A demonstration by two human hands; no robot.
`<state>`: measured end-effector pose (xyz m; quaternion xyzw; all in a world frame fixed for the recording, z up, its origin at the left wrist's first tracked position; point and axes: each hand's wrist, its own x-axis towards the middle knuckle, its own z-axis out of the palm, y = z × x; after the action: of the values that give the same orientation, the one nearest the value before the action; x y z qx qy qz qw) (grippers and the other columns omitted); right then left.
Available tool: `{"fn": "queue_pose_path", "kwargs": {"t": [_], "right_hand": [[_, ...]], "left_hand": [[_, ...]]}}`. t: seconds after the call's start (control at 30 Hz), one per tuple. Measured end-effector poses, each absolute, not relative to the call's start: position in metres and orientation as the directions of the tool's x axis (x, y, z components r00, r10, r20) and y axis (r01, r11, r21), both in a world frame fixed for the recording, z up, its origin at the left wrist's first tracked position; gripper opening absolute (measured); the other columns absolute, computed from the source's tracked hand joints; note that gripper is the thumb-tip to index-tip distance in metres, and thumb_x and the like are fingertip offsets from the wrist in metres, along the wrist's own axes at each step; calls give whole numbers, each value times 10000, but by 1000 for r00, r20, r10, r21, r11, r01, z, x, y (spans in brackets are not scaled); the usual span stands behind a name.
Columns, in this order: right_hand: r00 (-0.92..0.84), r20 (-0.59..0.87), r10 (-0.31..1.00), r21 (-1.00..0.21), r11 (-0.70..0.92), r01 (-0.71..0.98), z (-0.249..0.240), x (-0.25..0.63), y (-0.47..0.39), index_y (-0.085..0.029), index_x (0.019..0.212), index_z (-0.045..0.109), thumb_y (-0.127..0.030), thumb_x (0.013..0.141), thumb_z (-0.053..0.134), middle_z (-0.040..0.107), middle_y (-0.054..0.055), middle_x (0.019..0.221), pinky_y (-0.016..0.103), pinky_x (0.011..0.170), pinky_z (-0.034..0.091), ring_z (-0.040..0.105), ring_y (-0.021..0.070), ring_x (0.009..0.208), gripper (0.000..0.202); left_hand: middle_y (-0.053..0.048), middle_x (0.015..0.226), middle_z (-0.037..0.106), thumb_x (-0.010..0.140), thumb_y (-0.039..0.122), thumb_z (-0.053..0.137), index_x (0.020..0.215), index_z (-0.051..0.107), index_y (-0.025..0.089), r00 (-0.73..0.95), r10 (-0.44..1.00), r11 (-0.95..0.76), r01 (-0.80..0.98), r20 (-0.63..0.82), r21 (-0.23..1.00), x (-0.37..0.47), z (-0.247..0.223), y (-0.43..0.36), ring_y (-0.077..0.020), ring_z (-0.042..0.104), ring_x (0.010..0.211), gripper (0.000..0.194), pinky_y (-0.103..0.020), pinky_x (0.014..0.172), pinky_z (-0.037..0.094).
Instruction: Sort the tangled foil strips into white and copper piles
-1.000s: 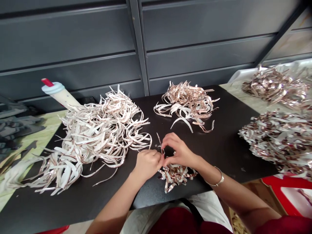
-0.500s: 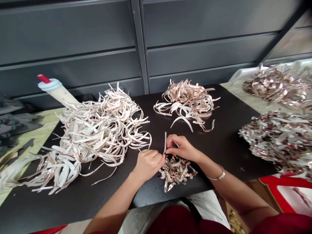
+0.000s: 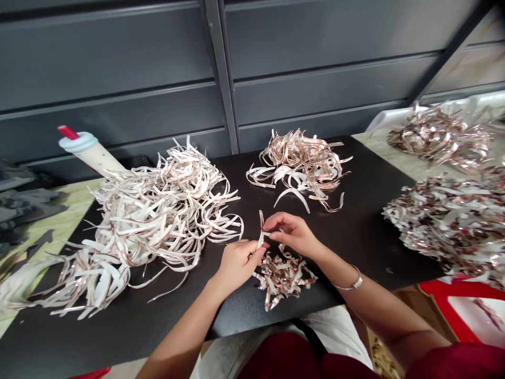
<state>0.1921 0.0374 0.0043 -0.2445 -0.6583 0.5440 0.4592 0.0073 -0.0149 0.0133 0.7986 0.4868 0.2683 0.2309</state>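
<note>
My left hand (image 3: 241, 262) pinches a narrow white and rose-gold foil strip (image 3: 261, 238) that stands up from its fingertips. From the right, the thumb and fingers of my right hand (image 3: 291, 231) close on the same strip, where a short piece sticks out sideways. Just below both hands lies a small heap of crinkled, knotted strips (image 3: 286, 279) on the black tabletop (image 3: 244, 316). A large pile of loose white strips (image 3: 158, 210) spreads to the left of my left hand. Beyond my right hand sits a smaller rose-gold pile (image 3: 302, 163).
A big mound of knotted strips (image 3: 450, 226) stands at the right, with shiny foil strips (image 3: 442, 134) behind it. At the back left leans a pale cup with a light-blue lid (image 3: 79, 142). Grey panels (image 3: 118, 63) close off the back. A red box (image 3: 445, 305) is low right.
My right-hand fingers have spread a little and moved slightly left along the strip. The strip now shows a sideways piece between my hands. The view has shifted slightly.
</note>
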Motion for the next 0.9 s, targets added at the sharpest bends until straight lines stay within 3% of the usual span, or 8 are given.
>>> {"fn": "queue_pose_path", "kwargs": {"t": [0.13, 0.23, 0.43, 0.73, 0.9], "right_hand": [[-419, 279, 864, -927, 129, -351, 6, 192, 37, -188, 888, 612, -409, 758, 701, 624, 20, 824, 275, 722, 498, 606, 133, 754, 272], [-339, 221, 914, -906, 64, -419, 6, 190, 36, -189, 930, 596, -491, 786, 641, 582, -12, 721, 229, 599, 459, 547, 94, 611, 338], [-361, 127, 924, -940, -4, -340, 7, 189, 37, -169, 941, 596, -538, 762, 640, 565, -17, 648, 230, 542, 413, 491, 93, 545, 413], [-392, 112, 913, -941, -30, -338, 4, 189, 37, -160, 912, 609, -529, 752, 655, 575, -16, 638, 227, 537, 418, 491, 89, 536, 404], [-435, 106, 894, -932, -64, -357, 4, 188, 35, -150, 877, 621, -506, 749, 672, 580, -15, 634, 217, 530, 414, 493, 83, 535, 381]], "left_hand": [[-3, 660, 675, 886, 247, 502, 883, 692, 202, 398, 883, -463, 654, 249, 599, 6, 13, -14, -144, 597, 652, 196, -242, 633, 425], [-20, 693, 686, 894, 261, 498, 852, 690, 190, 443, 841, -540, 653, 309, 532, 5, 13, -14, -162, 601, 684, 209, -287, 696, 429], [18, 621, 662, 905, 223, 470, 807, 663, 200, 476, 821, -565, 600, 315, 567, 5, 16, -14, -137, 596, 641, 218, -359, 902, 386], [47, 518, 610, 902, 257, 425, 758, 655, 221, 483, 816, -545, 462, 317, 700, 4, 23, -15, -130, 585, 592, 274, -402, 1026, 320], [45, 522, 618, 901, 252, 425, 864, 665, 214, 506, 805, -545, 427, 308, 722, 4, 22, -15, -135, 607, 619, 246, -418, 1047, 297]]}}
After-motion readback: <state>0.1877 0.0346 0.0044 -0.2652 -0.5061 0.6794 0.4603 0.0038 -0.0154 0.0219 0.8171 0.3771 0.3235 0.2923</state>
